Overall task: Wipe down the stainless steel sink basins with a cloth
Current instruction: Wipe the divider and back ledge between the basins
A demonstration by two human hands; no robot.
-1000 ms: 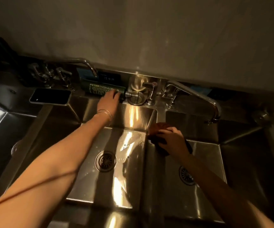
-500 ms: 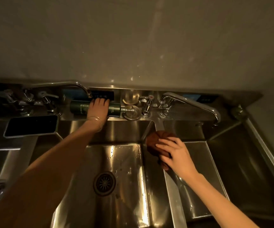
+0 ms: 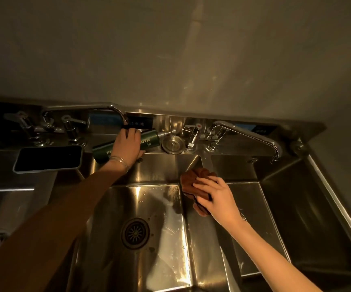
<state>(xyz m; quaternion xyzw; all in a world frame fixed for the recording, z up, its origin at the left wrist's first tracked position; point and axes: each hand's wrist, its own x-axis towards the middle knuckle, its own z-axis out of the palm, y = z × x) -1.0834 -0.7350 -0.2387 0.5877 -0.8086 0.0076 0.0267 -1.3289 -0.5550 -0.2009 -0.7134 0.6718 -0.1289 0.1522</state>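
- On the back ledge [image 3: 240, 149] of the sink, a dark green pump bottle [image 3: 150, 140] lies on its side, nozzle pointing right.
- The left hand [image 3: 128, 145] grips this bottle around its middle, fingers curled over the top and thumb underneath. Thin bangles [image 3: 118, 160] sit on the wrist.
- The right hand [image 3: 217, 198] lies flat on the brown cloth [image 3: 193, 179], fingers nearly straight and a little spread, pressing down on it.
- The cloth is bunched at the far end of the divider [image 3: 202, 249], between the middle basin [image 3: 155, 199] and the right basin [image 3: 275, 211], close to the back wall. Part of it hangs below the palm.
- Water droplets [image 3: 147, 191] speckle the middle basin floor, and its round drain [image 3: 135, 233] is near the left forearm.
- A dark phone [image 3: 48, 158] lies face up on the ledge, left of the bottle.
- One tap [image 3: 248, 133] reaches over the right basin; another [image 3: 107, 107] curves just above the left hand.
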